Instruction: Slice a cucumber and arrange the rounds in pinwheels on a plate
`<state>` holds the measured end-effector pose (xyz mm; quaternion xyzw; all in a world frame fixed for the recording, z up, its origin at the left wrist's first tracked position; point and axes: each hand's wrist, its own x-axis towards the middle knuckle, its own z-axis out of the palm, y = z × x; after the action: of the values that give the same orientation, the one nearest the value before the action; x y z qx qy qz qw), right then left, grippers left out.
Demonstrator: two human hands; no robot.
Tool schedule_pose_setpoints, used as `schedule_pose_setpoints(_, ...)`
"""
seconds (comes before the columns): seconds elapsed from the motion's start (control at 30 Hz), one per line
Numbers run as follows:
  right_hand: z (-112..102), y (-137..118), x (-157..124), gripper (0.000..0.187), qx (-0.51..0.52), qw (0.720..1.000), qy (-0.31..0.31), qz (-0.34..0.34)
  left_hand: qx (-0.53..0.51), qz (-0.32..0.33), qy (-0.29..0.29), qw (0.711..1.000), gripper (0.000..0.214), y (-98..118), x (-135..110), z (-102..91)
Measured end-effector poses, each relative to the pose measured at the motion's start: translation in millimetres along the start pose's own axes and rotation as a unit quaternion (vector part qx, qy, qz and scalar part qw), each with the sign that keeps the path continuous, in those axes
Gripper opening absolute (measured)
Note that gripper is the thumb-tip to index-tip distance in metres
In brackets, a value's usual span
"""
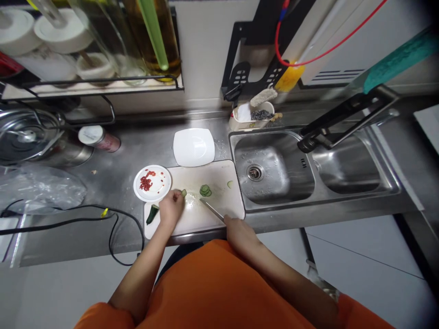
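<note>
My left hand (pixel 171 208) is closed over the left half of the white cutting board (pixel 192 219), pinching a small cucumber piece (pixel 184 193) at its fingertips. My right hand (pixel 240 232), at the board's front edge, grips a knife (pixel 213 211) by its handle. The blade points up and left, its tip close to a small pile of cucumber slices (pixel 205 190). A single thin slice (pixel 230 184) lies apart toward the board's right side. Left of my left hand rests a dark green cucumber chunk (pixel 152 214) with a pale cut end.
A round white plate (pixel 158 193) with chopped red bits overlaps the board's upper left corner. Behind the board sits a white square dish (pixel 194 146). To the right is a double steel sink (pixel 274 167). A black cable (pixel 120 211), a jar (pixel 99 138) and a plastic bag (pixel 41 187) occupy the left.
</note>
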<state>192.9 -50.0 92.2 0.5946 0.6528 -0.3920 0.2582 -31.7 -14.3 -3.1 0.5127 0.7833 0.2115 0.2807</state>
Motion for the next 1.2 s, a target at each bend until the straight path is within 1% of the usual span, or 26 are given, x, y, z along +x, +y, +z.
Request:
schedule_pose_setpoints(0.07,1,1,1,0.036,-0.004,1.0,0.004,-0.006,0.046,0.002,0.01,0.999,0.019,-7,2,-7.8)
schedule_pose_setpoints(0.13,2,2,2,0.036,-0.003,1.0,0.006,-0.007,0.1,0.019,0.008,0.995,0.021,-13,3,-12.4)
schedule_pose_setpoints(0.2,2,3,3,0.036,-0.001,1.0,0.003,-0.006,0.146,0.042,0.009,0.988,0.022,-15,1,-13.6)
schedule_pose_setpoints(0.27,2,4,4,0.037,-0.001,1.0,-0.003,-0.003,0.167,0.059,0.019,0.984,0.024,-13,-2,-12.2)
schedule_pose_setpoints(0.33,2,4,4,0.037,0.0,1.0,-0.009,-0.002,0.149,0.084,0.025,0.985,0.025,-7,-3,-8.2)
schedule_pose_setpoints(0.37,3,4,4,0.037,0.001,1.0,-0.01,-0.001,0.125,0.103,0.018,0.987,0.025,-3,-2,-5.2)
schedule_pose_setpoints(0.47,6,5,5,0.037,0.006,1.0,-0.003,-0.002,0.047,0.177,-0.043,0.982,0.027,12,7,7.8)
schedule_pose_setpoints(0.53,9,5,6,0.038,0.008,1.0,0.007,-0.003,0.036,0.192,-0.079,0.977,0.029,22,16,18.4)
schedule_pose_setpoints(0.67,12,6,7,0.039,0.008,1.0,0.009,0.004,0.046,0.191,-0.132,0.972,0.023,36,29,35.7)
schedule_pose_setpoints(0.77,11,6,6,0.038,0.013,1.0,0.008,0.007,0.041,0.173,-0.14,0.974,0.015,40,31,41.4)
schedule_pose_setpoints(0.93,6,5,4,0.037,0.02,1.0,-0.01,0.01,0.023,0.133,-0.133,0.982,0.01,43,30,41.9)
schedule_pose_setpoints(1.07,7,6,5,0.037,0.021,1.0,-0.001,0.008,0.003,0.11,-0.149,0.983,0.01,47,28,41.0)
schedule_pose_setpoints(1.13,9,6,6,0.037,0.022,1.0,0.004,0.006,-0.009,0.092,-0.152,0.984,0.011,49,28,41.2)
schedule_pose_setpoints(1.2,10,7,6,0.037,0.021,1.0,0.004,0.007,-0.014,0.077,-0.147,0.986,0.017,50,28,41.8)
